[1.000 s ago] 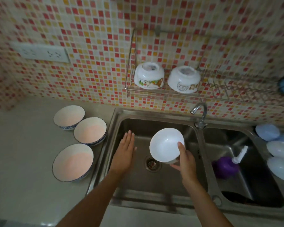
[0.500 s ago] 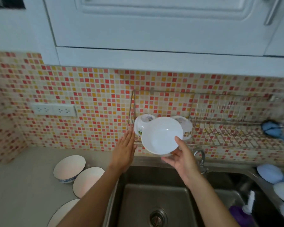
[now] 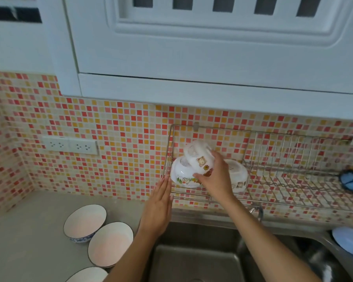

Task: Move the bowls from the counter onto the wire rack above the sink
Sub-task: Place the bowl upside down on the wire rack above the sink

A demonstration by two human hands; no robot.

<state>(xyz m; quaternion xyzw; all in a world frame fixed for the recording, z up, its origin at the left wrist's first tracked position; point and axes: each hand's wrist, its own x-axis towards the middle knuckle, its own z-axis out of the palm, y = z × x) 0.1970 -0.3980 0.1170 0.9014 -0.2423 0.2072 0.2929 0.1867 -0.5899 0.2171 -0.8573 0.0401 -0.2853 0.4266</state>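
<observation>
At frame centre, on the wire rack (image 3: 273, 180) over the sink (image 3: 196, 259), two upturned bowls (image 3: 183, 176) side by side, a third bowl (image 3: 199, 157) tilted atop the left one in the right hand (image 3: 216, 180), left hand (image 3: 158, 208) just below-left; lower left, three counter bowls (image 3: 85, 222) on the counter (image 3: 25, 241).

Two bare forearms enter the view from the lower edge, between the 5 and 7 o'clock positions. Neither arm carries a sleeve: both are uncovered from the frame edge up to the wrist. The left hand (image 3: 158, 208) is bare: no glove, ring, watch or wristband shows on it. The right hand (image 3: 216, 176) is likewise bare, with no glove, ring, watch or band at its wrist. The fingernails that show on the left hand are short and unpainted. No other part of the person is in view.
</observation>
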